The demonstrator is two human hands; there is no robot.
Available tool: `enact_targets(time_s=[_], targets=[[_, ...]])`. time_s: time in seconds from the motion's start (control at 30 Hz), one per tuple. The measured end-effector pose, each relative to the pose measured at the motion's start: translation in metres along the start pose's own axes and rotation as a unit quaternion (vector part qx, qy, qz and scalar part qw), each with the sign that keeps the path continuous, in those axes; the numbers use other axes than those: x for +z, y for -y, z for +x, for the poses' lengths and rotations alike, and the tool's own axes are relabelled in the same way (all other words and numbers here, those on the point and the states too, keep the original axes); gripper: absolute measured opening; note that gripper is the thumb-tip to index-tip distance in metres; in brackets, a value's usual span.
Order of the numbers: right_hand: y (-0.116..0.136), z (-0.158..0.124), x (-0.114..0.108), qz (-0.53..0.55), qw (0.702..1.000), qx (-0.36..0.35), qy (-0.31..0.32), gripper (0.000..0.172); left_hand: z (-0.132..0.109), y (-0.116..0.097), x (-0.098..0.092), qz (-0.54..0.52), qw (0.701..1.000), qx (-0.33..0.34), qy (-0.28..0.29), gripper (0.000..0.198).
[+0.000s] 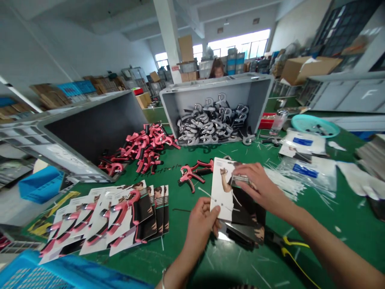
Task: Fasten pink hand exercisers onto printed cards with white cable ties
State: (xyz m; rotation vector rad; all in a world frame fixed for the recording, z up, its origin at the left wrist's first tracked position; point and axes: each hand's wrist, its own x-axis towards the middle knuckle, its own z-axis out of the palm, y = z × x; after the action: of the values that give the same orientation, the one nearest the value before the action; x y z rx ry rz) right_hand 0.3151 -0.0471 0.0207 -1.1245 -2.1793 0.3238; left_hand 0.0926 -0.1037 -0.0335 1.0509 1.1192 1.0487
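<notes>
My left hand (200, 228) grips the lower edge of a white printed card (222, 192), which shows a person's raised arm. My right hand (255, 186) lies across its upper part, with the fingers closed on the card. Beneath both hands lies a stack of dark printed cards (245, 224). Two loose pink-and-black hand grip strengtheners (192, 172) sit just beyond the card. To the left, several cards with pink grip strengtheners attached (102, 220) overlap in a row on the green work mat (177, 257).
A heap of pink grip strengtheners (140, 148) lies by a grey bin (90, 128). Another grey bin (213, 108) holds grey ones. White cable ties (284, 182), plastic bags (306, 170), yellow-handled cutters (296, 243) and a teal dish (315, 125) lie right. A co-worker (217, 68) stands behind.
</notes>
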Motion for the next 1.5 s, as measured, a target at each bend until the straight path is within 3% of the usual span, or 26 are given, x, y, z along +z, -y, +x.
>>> enact_targets(time_s=[0.07, 0.13, 0.2, 0.27, 0.33, 0.4, 0.53, 0.6, 0.7, 0.8, 0.9, 1.07, 1.13, 1.2, 1.27, 1.4, 1.5], targets=[[0.0, -0.026, 0.012, 0.037, 0.997, 0.069, 0.008, 0.018, -0.006, 0.005, -0.008, 0.084, 0.995, -0.027, 0.043, 0.033], [-0.002, -0.048, 0.025, 0.069, 0.992, 0.094, 0.037, 0.015, 0.0, 0.0, -0.024, 0.163, 0.984, -0.015, 0.065, 0.038], [-0.004, -0.059, 0.035, 0.084, 0.991, 0.093, 0.04, 0.013, 0.019, -0.009, -0.045, 0.241, 0.97, 0.013, 0.012, 0.042], [-0.004, -0.061, 0.041, 0.086, 0.992, 0.091, 0.022, 0.013, 0.049, -0.017, -0.063, 0.335, 0.937, 0.017, -0.095, 0.04], [-0.003, -0.058, 0.044, 0.085, 0.992, 0.097, 0.011, 0.013, 0.081, -0.018, -0.074, 0.375, 0.918, -0.007, -0.129, 0.036], [-0.002, -0.055, 0.043, 0.089, 0.991, 0.102, 0.007, 0.014, 0.106, -0.013, -0.077, 0.386, 0.914, -0.033, -0.125, 0.034], [-0.004, -0.059, 0.031, 0.128, 0.984, 0.123, 0.017, 0.016, 0.116, -0.004, -0.072, 0.377, 0.92, -0.055, -0.098, 0.032], [-0.005, -0.062, 0.018, 0.171, 0.97, 0.169, 0.02, 0.016, 0.102, -0.011, -0.07, 0.365, 0.926, -0.047, -0.084, 0.031], [0.001, -0.055, -0.003, 0.256, 0.94, 0.227, 0.004, 0.021, 0.07, -0.04, -0.06, 0.342, 0.939, -0.009, -0.048, 0.031], [0.01, -0.034, -0.018, 0.338, 0.912, 0.233, 0.02, 0.029, 0.045, -0.078, -0.036, 0.304, 0.95, 0.024, 0.066, 0.034], [0.013, -0.013, -0.021, 0.39, 0.883, 0.243, 0.093, 0.035, 0.042, -0.098, -0.005, 0.297, 0.935, -0.002, 0.194, 0.035], [-0.005, -0.019, -0.013, 0.378, 0.873, 0.277, 0.136, 0.04, 0.06, -0.085, 0.02, 0.34, 0.897, -0.038, 0.282, 0.039], [-0.012, -0.032, -0.011, 0.297, 0.902, 0.269, 0.161, 0.038, 0.06, -0.076, 0.018, 0.352, 0.883, -0.055, 0.304, 0.041], [-0.013, -0.046, -0.011, 0.152, 0.946, 0.252, 0.136, 0.034, 0.058, -0.072, 0.011, 0.37, 0.881, -0.05, 0.291, 0.045], [-0.009, -0.057, -0.012, 0.038, 0.97, 0.225, 0.082, 0.025, 0.059, -0.072, 0.005, 0.384, 0.891, -0.005, 0.241, 0.047], [0.006, -0.062, -0.004, 0.036, 0.989, 0.131, 0.059, 0.012, 0.079, -0.068, 0.007, 0.394, 0.891, 0.175, 0.141, 0.027], [0.015, -0.058, 0.012, 0.04, 0.994, 0.093, 0.046, 0.012, 0.097, -0.057, 0.019, 0.384, 0.872, 0.264, 0.149, 0.019]])
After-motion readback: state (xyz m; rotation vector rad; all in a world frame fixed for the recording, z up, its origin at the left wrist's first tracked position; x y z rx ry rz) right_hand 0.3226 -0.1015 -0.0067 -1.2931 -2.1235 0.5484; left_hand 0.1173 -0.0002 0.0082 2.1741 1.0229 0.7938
